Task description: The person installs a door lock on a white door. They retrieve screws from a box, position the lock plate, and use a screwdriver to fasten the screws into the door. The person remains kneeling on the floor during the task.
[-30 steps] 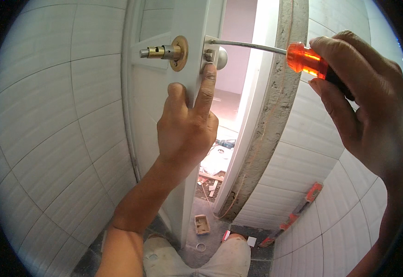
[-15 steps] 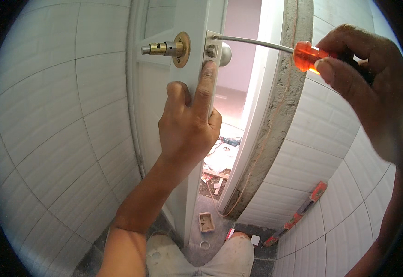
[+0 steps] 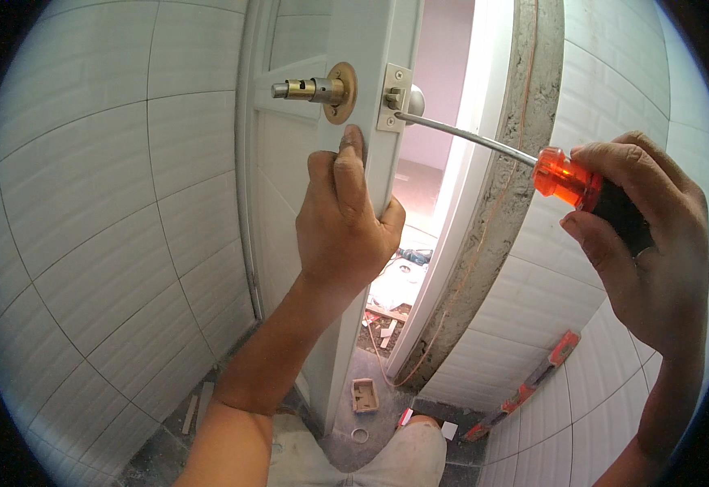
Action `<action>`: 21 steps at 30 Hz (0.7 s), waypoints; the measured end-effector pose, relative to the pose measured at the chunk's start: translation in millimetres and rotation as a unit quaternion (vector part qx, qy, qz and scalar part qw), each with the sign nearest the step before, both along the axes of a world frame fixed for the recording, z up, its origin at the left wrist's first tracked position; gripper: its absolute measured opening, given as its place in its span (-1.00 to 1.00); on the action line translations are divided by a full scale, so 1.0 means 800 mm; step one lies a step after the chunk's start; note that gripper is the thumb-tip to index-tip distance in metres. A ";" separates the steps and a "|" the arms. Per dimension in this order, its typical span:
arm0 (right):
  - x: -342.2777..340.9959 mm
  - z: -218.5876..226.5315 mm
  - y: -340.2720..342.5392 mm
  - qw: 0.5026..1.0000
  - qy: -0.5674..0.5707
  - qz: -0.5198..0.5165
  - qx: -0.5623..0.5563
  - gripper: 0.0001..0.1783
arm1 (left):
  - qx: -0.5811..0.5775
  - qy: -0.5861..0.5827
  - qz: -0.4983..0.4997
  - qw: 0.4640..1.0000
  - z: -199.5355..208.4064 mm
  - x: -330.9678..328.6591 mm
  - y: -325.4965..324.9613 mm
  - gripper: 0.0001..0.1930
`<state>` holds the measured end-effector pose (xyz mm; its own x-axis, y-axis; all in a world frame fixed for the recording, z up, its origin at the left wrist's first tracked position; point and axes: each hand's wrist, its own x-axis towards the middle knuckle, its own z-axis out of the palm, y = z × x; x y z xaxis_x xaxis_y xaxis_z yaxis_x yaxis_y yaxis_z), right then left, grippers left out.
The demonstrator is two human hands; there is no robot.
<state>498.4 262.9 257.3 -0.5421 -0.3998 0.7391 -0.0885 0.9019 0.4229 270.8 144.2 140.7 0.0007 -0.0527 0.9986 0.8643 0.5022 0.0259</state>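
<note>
From my head, the left fisheye camera faced the door [image 3: 285, 170], angled steeply down, close to my left hand [image 3: 344, 219] and right hand [image 3: 650, 235].

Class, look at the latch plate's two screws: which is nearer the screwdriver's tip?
The lower screw, below the latch bolt: the screwdriver tip is right by it, while the upper screw, above the bolt, is farther off.

One left hand [image 3: 344, 219], one right hand [image 3: 653, 243] and one screwdriver [image 3: 565, 177] are showing centre and right. One plate [image 3: 403, 88], two screws [image 3: 399, 75], one spindle [image 3: 310, 89] and one knob [image 3: 417, 104] are sitting upper centre; one box [image 3: 365, 407] and one ring [image 3: 360, 429] are lying bottom centre.
</note>
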 end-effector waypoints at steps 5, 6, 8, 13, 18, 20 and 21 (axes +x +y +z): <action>-0.006 -0.009 -0.004 0.998 -0.023 -0.015 -0.049 -0.65 | -0.009 -0.014 -0.018 1.000 0.000 0.002 0.002 -0.27; -0.006 -0.009 -0.005 0.998 -0.024 -0.016 -0.055 -0.66 | -0.008 -0.014 -0.014 1.000 0.000 0.002 0.001 -0.28; -0.006 -0.010 -0.004 0.998 -0.025 -0.019 -0.060 -0.66 | 0.000 -0.002 -0.009 1.000 -0.001 -0.002 0.004 -0.28; -0.010 -0.011 -0.001 0.998 -0.011 0.005 -0.058 -0.65 | -0.008 -0.009 -0.004 1.000 -0.002 -0.001 0.002 -0.27; -0.012 -0.010 -0.001 0.999 -0.014 0.006 -0.035 -0.63 | -0.002 -0.004 -0.014 1.000 -0.002 -0.004 0.002 -0.25; -0.014 -0.012 0.000 0.999 -0.012 0.002 -0.032 -0.61 | 0.000 -0.004 -0.013 1.000 -0.004 -0.006 0.004 -0.25; -0.015 -0.014 0.001 0.999 -0.010 -0.001 -0.032 -0.60 | 0.001 -0.004 -0.013 1.000 -0.004 -0.007 0.004 -0.25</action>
<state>486.8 263.4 246.0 -0.5581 -0.3514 0.7517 -0.0947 0.9270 0.3630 265.1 147.4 137.5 -0.0084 -0.0540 0.9985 0.8765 0.4803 0.0334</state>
